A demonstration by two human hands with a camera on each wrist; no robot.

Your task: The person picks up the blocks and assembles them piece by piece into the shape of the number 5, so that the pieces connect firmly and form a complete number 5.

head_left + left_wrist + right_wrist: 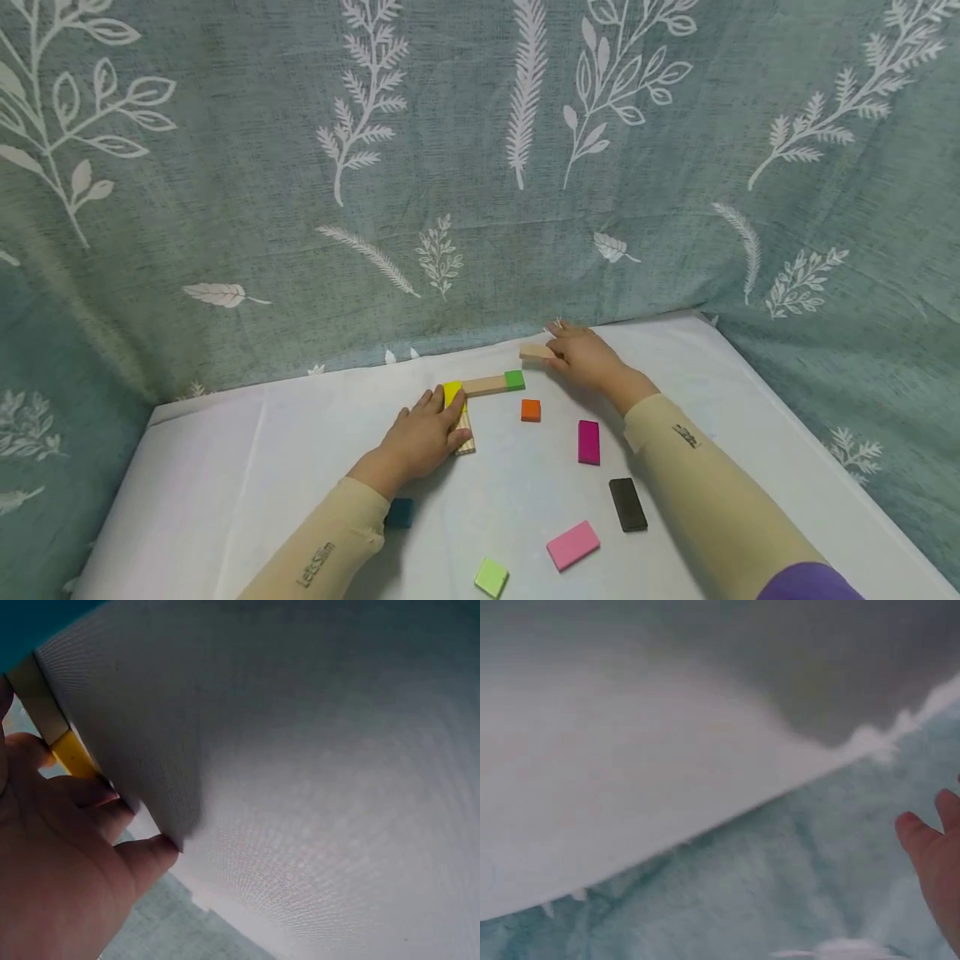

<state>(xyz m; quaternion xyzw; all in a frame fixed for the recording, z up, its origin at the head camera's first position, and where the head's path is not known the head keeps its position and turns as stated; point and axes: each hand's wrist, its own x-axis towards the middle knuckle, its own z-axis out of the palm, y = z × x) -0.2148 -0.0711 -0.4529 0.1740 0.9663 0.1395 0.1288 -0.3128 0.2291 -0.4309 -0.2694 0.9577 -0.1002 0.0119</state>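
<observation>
My left hand [423,437] lies over a yellow block [453,392] and a striped wooden block [466,433], its fingers extended and touching them. In the left wrist view the yellow block [73,755] shows beside the fingers. A plain wooden block [485,386] runs right from the yellow one, and a green block [514,381] sits at its far end. Farther back, my right hand [588,358] pinches another plain wooden block [536,352] between thumb and fingers. That block is out of sight in the right wrist view, where only some fingertips [915,829] appear.
Loose blocks lie on the white tablecloth [300,467]: orange [531,410], magenta [588,442], black [628,504], pink [573,546], light green [491,577]. A dark teal block [400,513] is partly behind the left sleeve. A leaf-patterned curtain [465,167] borders the table's back.
</observation>
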